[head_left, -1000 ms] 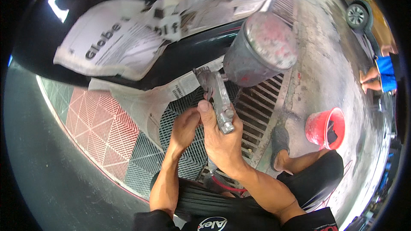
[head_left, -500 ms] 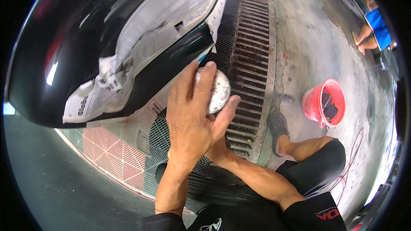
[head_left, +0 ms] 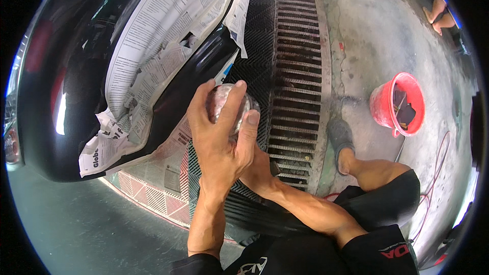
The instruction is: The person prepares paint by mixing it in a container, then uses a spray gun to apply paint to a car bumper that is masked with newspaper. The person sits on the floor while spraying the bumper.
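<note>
Cup, round [head_left: 219, 101], lies directly under the fingers of my L hand [head_left: 222, 145], its top face showing thru the gap btwn index and the next finger. L hand is part-open: fingers curved over the top, thumb [head_left: 248, 122] bent along the R side, so cup is held btwn them. My R hand [head_left: 259, 170] sits below & behind the L one, mostly hidden; can't tell how far it's closed or what it has hold of. Edges: to the L & above, the glossy black car panel [head_left: 76, 102], its lower strip [head_left: 191, 84] running diagonally nr my L fingertips; newspaper [head_left: 158, 25] covers part of it, and a loose paper edge w/ a blue patch shows just beyond cup. Above & to the R, dark ribbed matting [head_left: 261, 35], then the metal floor grate [head_left: 295, 102], its slots running crosswise. Open room is chiefly on the R, past the grate, where bare concrete [head_left: 356, 66] stretches to the red bucket [head_left: 379, 104], well apart from both hands & containing dark pieces. My foot in a grey clog [head_left: 340, 136] stands btwn grate and bucket. Appearance of cup: circular outline, silvery-grey w/ pinkish & whitish blotches, mottled like dried paint; lower side hidden by my hands.
</note>
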{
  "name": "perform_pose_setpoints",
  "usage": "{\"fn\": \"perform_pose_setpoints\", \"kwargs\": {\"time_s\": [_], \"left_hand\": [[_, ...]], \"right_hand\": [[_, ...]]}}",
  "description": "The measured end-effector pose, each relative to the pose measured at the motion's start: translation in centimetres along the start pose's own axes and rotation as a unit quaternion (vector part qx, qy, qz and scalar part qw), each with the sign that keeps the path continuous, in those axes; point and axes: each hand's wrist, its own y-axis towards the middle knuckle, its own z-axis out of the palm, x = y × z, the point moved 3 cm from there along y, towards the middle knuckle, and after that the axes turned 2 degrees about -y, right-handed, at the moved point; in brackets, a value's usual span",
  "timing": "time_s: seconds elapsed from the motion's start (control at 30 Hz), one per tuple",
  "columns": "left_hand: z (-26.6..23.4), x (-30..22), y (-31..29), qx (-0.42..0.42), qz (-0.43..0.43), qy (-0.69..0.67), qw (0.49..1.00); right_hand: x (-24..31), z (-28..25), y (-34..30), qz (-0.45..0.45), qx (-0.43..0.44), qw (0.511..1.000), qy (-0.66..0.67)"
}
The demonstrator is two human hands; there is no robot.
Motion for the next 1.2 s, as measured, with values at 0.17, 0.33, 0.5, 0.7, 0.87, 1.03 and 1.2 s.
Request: {"fn": "perform_pose_setpoints", "kwargs": {"time_s": [0.17, 0.33, 0.5, 0.7, 0.87, 1.03, 1.2], "left_hand": [[-3.3, -0.1, 0.5, -0.012, 0.06, -0.015, 0.998], [-5.7, -2.7, 0.9, -0.119, 0.124, 0.022, 0.985], [-1.2, -0.4, 1.2, 0.072, 0.088, 0.101, 0.988], [-1.7, -0.9, 0.8, 0.002, 0.113, 0.078, 0.991], [-0.5, -1.7, -0.6, 0.139, 0.11, 0.204, 0.963], [-4.3, -0.4, -5.2, -0.17, 0.161, 0.008, 0.972], [-4.9, 2.3, -17.0, -0.251, 0.035, -0.043, 0.966]], "right_hand": [[1.5, -0.6, -0.2, -0.016, -0.072, 0.997, -0.035], [0.4, -0.1, 0.7, 0.003, -0.045, 0.998, -0.047], [1.0, -0.9, 1.0, 0.012, 0.002, 1.0, -0.014], [0.4, -2.0, 0.3, 0.007, -0.015, 0.999, -0.052], [0.2, -1.9, -0.4, 0.017, -0.011, 1.0, 0.023], [3.8, 0.5, 0.6, 0.027, -0.035, 0.981, 0.191], [9.9, 1.2, 2.2, 0.021, 0.03, 0.984, 0.172]]}}
